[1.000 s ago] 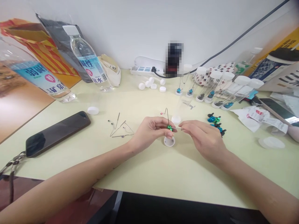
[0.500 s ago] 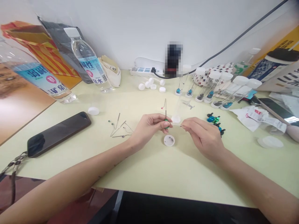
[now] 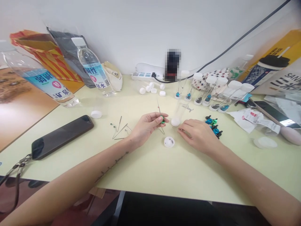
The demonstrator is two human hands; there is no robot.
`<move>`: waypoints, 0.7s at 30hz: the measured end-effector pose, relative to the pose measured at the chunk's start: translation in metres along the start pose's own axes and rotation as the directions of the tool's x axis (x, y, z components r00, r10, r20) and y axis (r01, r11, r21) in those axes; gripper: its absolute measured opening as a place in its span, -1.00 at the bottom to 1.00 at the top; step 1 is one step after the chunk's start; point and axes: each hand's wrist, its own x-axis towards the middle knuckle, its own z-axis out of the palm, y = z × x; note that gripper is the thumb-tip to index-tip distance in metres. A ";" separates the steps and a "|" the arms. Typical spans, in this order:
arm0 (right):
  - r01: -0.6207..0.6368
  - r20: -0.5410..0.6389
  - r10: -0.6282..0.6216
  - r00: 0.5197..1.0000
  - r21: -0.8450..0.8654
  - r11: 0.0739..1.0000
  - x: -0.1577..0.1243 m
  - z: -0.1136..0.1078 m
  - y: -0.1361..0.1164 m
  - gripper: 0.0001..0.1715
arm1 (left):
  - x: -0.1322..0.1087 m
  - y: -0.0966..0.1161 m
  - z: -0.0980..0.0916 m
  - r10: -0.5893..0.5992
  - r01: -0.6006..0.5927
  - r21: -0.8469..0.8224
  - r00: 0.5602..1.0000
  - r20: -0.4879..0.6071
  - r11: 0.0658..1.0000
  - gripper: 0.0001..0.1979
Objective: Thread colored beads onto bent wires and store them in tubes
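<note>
Beyond the white cap (image 3: 169,142), the left hand (image 3: 146,129) is pinching a green piece (image 3: 162,119) with a thin rod (image 3: 160,111); right of the cap, the right hand (image 3: 198,134) is holding its fingers nearly together (whether on anything, I cannot tell).

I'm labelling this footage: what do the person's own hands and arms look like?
The left hand and right hand wear no gloves; no sleeves or watches show. A thin, dark, jagged marking runs along the left forearm.
</note>
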 end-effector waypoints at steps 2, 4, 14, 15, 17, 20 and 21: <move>0.000 0.031 0.000 1.000 -0.002 1.000 0.001 -0.001 -0.001 -0.76 | 0.000 0.000 0.000 0.012 -0.012 0.015 1.000 -0.017 1.000 -0.79; -0.013 0.021 0.013 1.000 -0.018 1.000 0.001 -0.001 -0.001 -0.72 | 0.001 0.001 -0.002 0.024 -0.024 0.021 0.999 -0.024 1.000 -0.82; -0.400 -0.095 0.393 0.915 -0.359 0.843 -0.006 -0.012 0.038 -0.68 | 0.002 0.000 -0.006 0.044 -0.046 -0.055 0.998 -0.040 0.997 -0.78; -0.414 -0.087 0.415 0.906 -0.386 0.824 -0.008 -0.012 0.046 -0.68 | 0.002 0.000 -0.006 0.048 -0.050 -0.066 0.998 -0.044 0.997 -0.77; -0.431 -0.058 0.451 0.891 -0.421 0.798 -0.013 -0.011 0.062 -0.67 | 0.002 -0.001 -0.006 0.051 -0.055 -0.083 0.997 -0.053 0.995 -0.75; -0.481 -0.031 0.518 0.855 -0.422 0.769 -0.016 -0.008 0.079 -0.70 | 0.002 -0.001 -0.005 0.051 -0.057 -0.093 0.996 -0.070 0.994 -0.75; -0.501 -0.016 0.543 0.839 -0.411 0.762 -0.017 -0.007 0.082 -0.71 | 0.001 0.000 -0.004 0.049 -0.056 -0.096 0.996 -0.073 0.994 -0.75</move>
